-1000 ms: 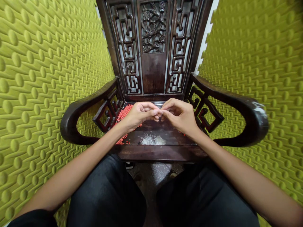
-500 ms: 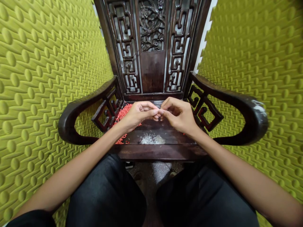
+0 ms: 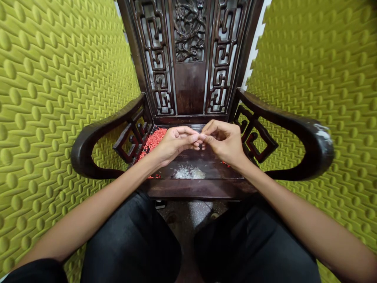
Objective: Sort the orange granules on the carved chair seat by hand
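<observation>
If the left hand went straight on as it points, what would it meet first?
The right hand, most likely; the left hand appears to touch it, though depth is unclear.

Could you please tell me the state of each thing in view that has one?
Left hand: pinched, fingertips meeting the right's; anything held is unclear.
Right hand: pinched likewise.
Red pieces: loose, mostly piled at the seat's left.
White pieces: loose, scattered near its front edge.
Right armrest: pale patch near its front end.
</observation>
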Available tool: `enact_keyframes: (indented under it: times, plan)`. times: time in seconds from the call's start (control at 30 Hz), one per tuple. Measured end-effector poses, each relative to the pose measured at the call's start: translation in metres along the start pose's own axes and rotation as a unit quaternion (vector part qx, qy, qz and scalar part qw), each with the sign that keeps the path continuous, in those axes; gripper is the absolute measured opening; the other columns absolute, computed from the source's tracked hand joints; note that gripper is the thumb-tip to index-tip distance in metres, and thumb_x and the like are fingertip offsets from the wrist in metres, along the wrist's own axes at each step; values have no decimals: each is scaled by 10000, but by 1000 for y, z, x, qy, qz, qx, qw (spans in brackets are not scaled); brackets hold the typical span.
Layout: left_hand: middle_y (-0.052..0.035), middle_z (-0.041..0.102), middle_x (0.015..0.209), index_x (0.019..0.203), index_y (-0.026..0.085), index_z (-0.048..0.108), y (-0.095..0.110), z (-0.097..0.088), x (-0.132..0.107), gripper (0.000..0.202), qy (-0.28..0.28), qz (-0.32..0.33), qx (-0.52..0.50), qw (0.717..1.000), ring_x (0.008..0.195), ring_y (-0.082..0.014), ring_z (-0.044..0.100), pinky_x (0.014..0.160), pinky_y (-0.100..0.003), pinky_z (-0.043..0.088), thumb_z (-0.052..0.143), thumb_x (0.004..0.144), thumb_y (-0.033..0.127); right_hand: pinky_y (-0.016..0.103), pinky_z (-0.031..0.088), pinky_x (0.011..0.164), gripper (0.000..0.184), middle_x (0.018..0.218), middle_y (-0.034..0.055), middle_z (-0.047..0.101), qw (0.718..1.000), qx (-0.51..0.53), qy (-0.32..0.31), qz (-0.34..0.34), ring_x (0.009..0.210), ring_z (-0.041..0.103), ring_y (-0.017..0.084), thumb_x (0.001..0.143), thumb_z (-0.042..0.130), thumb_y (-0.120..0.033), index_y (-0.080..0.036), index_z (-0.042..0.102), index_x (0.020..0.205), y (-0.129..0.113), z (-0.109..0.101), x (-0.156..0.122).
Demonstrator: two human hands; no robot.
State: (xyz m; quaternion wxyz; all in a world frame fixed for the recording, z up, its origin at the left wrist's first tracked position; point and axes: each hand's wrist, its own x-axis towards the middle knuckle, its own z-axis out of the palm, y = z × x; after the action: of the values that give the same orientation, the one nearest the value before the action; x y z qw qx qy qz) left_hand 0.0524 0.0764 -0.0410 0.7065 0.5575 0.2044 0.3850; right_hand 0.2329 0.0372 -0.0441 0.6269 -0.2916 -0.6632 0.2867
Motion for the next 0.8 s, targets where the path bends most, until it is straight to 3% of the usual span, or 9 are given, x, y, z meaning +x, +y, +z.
enact_keyframes:
  times: [0.2, 0.47, 0.67, 0.8]
  plan:
    - [-48, 764, 788, 863, 103, 769, -3, -1, 0, 265, 18, -1, -10, 1000, 735, -122, 718, 733, -245, 591, 917, 737, 283, 296, 580, 586, 426, 721, 16, 697, 999, -28, 5, 18, 659, 658, 149, 768, 842, -577, -200, 664, 682, 1, -1, 2]
    - [-54, 772, 818, 878, 114, 786, 0, -5, 1, 264, 30, 26, 17, 999, 722, -112, 698, 739, -243, 581, 913, 743, 302, 302, 626, 688, 405, 879, 45, 766, 999, -29, -10, 30, 778, 727, 166, 749, 869, -546, -200, 766, 932, 7, -6, 3]
    - [-68, 777, 838, 882, 113, 783, 2, -4, 2, 302, 43, 24, 27, 998, 742, -127, 702, 753, -265, 585, 924, 723, 328, 319, 642, 678, 426, 831, 34, 771, 999, -10, -3, 47, 728, 737, 171, 728, 872, -576, -204, 767, 907, 9, -5, 2]
    - [-67, 773, 831, 868, 111, 780, 3, -5, 1, 285, 32, 31, 32, 998, 725, -121, 694, 729, -255, 577, 915, 738, 326, 303, 627, 664, 350, 834, 31, 777, 999, -15, -3, 41, 728, 739, 165, 754, 880, -498, -202, 778, 912, 11, -5, 2]
